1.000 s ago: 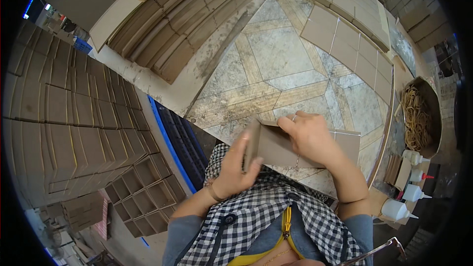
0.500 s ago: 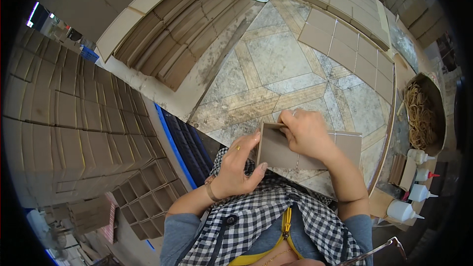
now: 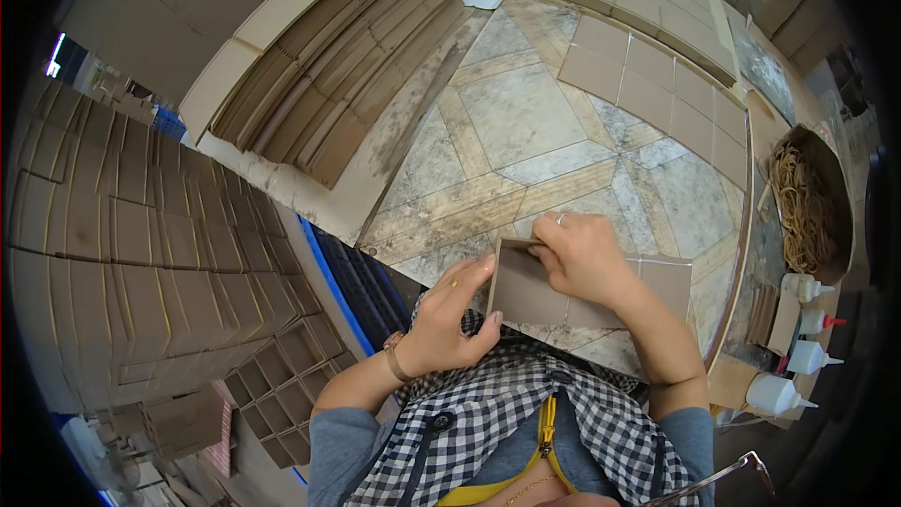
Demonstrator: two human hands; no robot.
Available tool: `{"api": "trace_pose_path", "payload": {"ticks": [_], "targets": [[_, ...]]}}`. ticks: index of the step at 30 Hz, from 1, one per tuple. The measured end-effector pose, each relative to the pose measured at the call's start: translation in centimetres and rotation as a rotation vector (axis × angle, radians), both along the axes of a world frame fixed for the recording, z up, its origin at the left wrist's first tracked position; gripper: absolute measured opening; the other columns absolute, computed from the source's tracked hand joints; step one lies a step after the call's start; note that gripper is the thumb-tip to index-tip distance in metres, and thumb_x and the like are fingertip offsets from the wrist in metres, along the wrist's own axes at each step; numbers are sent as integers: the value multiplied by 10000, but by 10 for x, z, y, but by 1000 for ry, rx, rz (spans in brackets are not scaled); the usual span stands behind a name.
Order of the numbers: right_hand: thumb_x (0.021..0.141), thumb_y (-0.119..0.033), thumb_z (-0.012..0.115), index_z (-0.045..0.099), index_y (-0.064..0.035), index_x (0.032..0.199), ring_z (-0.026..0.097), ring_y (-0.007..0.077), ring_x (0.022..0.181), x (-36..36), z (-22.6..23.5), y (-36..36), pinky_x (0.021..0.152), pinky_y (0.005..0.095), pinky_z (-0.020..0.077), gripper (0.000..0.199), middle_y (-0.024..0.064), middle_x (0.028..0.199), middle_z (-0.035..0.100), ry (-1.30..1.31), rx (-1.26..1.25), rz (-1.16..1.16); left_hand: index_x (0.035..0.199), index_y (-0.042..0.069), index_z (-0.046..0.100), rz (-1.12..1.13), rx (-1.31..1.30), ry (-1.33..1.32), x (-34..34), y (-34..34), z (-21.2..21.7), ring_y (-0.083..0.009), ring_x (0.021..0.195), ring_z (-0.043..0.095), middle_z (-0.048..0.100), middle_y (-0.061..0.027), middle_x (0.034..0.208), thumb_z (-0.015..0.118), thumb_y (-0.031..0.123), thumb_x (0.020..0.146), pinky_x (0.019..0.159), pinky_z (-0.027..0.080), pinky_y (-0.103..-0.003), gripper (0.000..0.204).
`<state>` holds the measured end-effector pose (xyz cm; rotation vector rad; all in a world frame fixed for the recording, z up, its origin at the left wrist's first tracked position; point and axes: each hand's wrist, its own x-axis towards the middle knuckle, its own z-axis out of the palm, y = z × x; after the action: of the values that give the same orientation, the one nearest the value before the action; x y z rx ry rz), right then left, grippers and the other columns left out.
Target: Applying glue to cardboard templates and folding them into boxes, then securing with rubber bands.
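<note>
A brown cardboard piece (image 3: 530, 296) lies at the near edge of the table, its left part folded up into a shallow box, its right part (image 3: 664, 277) flat with pale lines across it. My left hand (image 3: 449, 319) braces the upright left end wall, thumb at the near corner and fingers at the far one. With bent fingers, my right hand (image 3: 584, 253) pinches the raised far wall near that far corner. The fingertips inside the box are partly hidden by the hand.
Stacked flat cardboard (image 3: 347, 66) stands far left; scored sheets (image 3: 657, 84) lie far right. On the right are a tub of rubber bands (image 3: 802, 207) and several glue bottles (image 3: 774, 394). Finished boxes (image 3: 160, 263) pile up left, beside a blue-edged crate (image 3: 343, 272).
Both hands keep their hold on the cardboard, the right fingers shifting only slightly at the far wall. The whole view has tilted a little.
</note>
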<state>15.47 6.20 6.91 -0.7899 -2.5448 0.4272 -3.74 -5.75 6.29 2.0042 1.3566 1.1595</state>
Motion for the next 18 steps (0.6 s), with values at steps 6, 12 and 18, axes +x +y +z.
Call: {"api": "trace_pose_path", "payload": {"ticks": [6, 12, 18], "targets": [[767, -167, 658, 549, -60, 847, 610, 300, 646, 6, 12, -4, 546, 402, 471, 172, 112, 698, 593, -87, -87, -56, 1284, -79, 452, -30, -49, -68, 5, 15, 8, -420, 1029, 557, 567, -261, 1102, 673, 108, 729, 930, 444, -435, 626], [858, -285, 637, 577, -12, 1061, 579, 291, 878, 53, 6, -10, 791, 328, 460, 345, 181, 992, 592, 734, -115, -236, 1329, -56, 437, -254, -157, 398, 14, 51, 39, -355, 927, 517, 515, -223, 1007, 678, 181, 744, 880, 430, -404, 675], [927, -254, 567, 604, -12, 654, 533, 113, 511, 175, -24, -179, 486, 281, 407, 366, 10, 573, 567, 426, -639, -722, 1336, -56, 430, -369, -43, 468, 16, 58, 35, -316, 815, 529, 514, -149, 851, 657, 185, 760, 969, 351, -515, 664]]}}
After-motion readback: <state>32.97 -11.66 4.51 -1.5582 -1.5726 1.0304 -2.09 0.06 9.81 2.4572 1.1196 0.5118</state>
